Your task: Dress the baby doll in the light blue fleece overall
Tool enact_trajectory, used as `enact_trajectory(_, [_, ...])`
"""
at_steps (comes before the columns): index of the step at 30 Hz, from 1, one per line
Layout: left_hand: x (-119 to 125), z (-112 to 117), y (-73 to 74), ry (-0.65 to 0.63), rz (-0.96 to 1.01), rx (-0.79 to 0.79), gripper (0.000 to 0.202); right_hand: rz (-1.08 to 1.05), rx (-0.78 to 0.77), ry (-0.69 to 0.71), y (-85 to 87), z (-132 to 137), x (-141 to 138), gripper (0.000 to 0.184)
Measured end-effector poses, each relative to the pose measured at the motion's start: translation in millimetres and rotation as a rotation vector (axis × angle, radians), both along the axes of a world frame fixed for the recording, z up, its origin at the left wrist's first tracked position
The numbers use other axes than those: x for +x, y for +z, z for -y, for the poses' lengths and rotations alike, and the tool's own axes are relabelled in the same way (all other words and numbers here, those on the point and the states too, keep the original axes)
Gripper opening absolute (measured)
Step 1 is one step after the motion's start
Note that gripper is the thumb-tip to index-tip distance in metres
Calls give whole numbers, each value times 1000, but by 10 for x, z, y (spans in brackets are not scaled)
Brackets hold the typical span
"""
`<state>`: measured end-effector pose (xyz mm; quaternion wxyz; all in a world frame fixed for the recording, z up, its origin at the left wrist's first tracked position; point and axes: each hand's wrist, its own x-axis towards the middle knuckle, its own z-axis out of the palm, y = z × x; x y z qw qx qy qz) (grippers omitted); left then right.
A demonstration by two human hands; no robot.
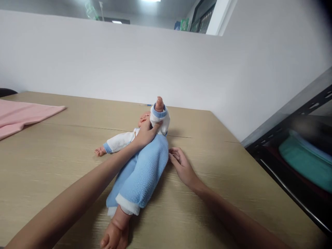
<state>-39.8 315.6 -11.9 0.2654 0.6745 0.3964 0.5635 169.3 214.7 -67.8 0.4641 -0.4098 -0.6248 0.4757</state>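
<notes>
A baby doll [145,169] in a blue and white fleece outfit lies tilted onto its side on the table, feet toward me. My left hand [148,133] reaches across its chest and is closed round its raised arm, at the white sleeve [164,121]. The doll's other arm [119,141] stretches out to the left on the tabletop. At the right side of the doll's body, my right hand [183,166] has its fingers curled together, with the tips against the edge of the blue cloth. How much cloth they pinch is hard to see. Part of the doll's head is hidden behind my left hand.
The doll rests on a wooden table [64,173] that meets a white wall [116,62] at the back. Pink cloth [26,114] lies at the far left. A thin blue and white item [148,104] is behind the doll. To the right stands a black rack [285,186] holding teal things.
</notes>
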Motion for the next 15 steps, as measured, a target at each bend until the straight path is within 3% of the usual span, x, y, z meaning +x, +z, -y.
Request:
enact_trajectory(8, [155, 90, 36, -74, -214, 84, 46, -145, -144, -104, 103, 13, 32, 47])
enact_trajectory(15, [269, 174, 83, -101, -558, 92, 36, -387, -372, -64, 54, -265, 269, 58])
